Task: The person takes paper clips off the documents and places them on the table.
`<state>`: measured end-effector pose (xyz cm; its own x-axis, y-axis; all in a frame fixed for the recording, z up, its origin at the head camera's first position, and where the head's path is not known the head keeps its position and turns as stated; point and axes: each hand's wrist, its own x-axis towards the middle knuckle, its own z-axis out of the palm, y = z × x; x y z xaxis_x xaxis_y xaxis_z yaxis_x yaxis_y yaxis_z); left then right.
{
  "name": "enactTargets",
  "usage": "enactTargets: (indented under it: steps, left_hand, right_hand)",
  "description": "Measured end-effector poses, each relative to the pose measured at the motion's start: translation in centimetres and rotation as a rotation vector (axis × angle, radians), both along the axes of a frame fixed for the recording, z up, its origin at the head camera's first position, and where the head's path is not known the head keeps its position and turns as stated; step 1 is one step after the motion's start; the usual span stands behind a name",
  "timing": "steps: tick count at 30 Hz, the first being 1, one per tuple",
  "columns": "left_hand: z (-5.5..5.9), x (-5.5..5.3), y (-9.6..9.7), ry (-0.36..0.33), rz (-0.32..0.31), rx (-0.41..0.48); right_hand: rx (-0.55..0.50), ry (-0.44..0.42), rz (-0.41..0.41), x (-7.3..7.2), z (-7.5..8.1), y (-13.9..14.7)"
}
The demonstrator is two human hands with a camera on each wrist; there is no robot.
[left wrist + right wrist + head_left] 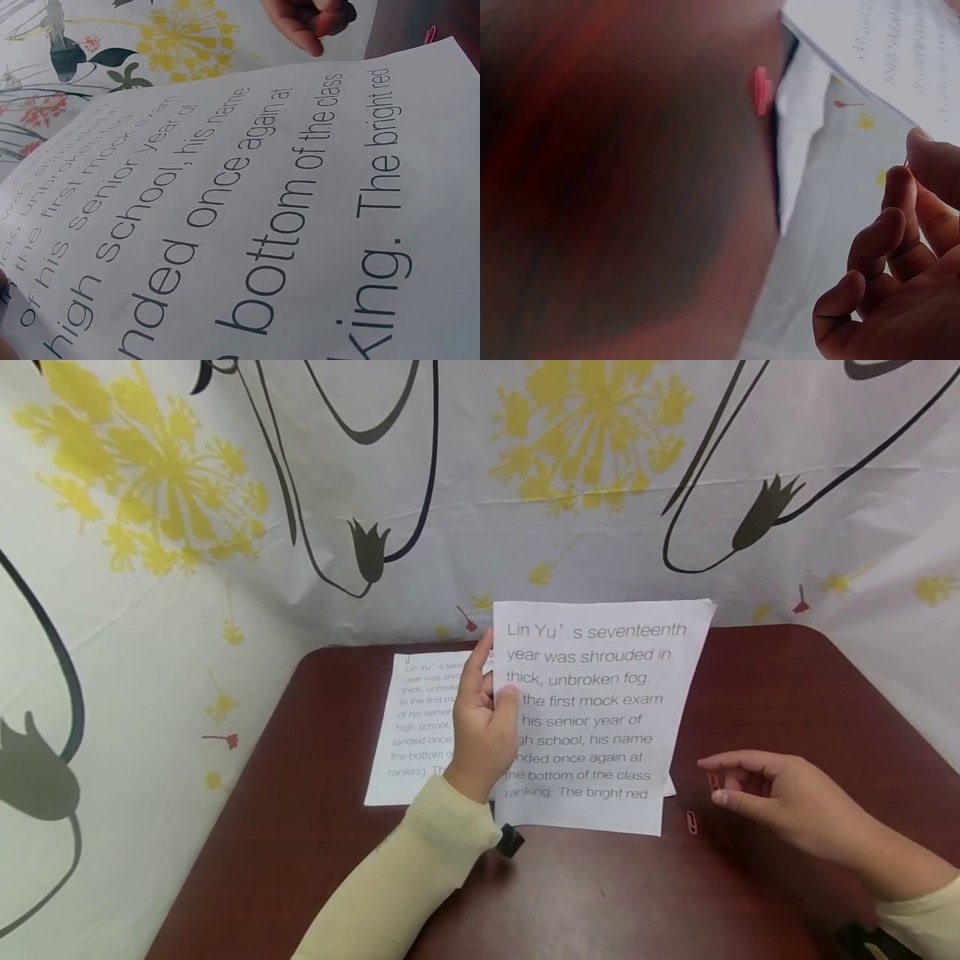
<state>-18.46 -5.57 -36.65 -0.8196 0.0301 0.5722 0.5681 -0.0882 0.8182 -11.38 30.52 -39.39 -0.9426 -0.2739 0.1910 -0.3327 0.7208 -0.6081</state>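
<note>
My left hand [483, 739] grips the left edge of some printed paper sheets [592, 710], thumb on the front, and holds them upright above the table. To the right of the sheets, my right hand [787, 793] pinches a small red paper clip [713, 782] between thumb and fingers. The right wrist view shows only a thin bit of that clip at the fingertips. A pink paper clip [692, 822] lies on the table between the sheets and the right hand. Most of the left hand is hidden behind the sheets in the left wrist view.
More printed sheets [420, 727] lie on the dark red-brown table [285, 827], partly covered by the left hand and the raised sheets. A small clip [407, 658] shows at their top left corner. A white patterned curtain [465, 468] hangs behind and at the sides.
</note>
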Motion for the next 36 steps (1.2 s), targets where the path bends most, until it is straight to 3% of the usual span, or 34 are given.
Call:
enactTargets:
  steps: [13, 21, 36]
  left_hand:
    - [0.1, 0.0, -0.1, -0.017, -0.007, 0.012]
    - [0.1, 0.0, -0.1, -0.010, -0.008, 0.018]
    - [0.0, -0.3, -0.1, -0.013, -0.011, 0.025]
  right_hand:
    - [0.037, -0.133, 0.058, 0.6, -2.5, 0.5]
    - [0.103, -0.203, 0.045, 0.6, -2.7, 0.6]
    - [0.150, -0.254, 0.032, 0.6, -3.1, 0.4]
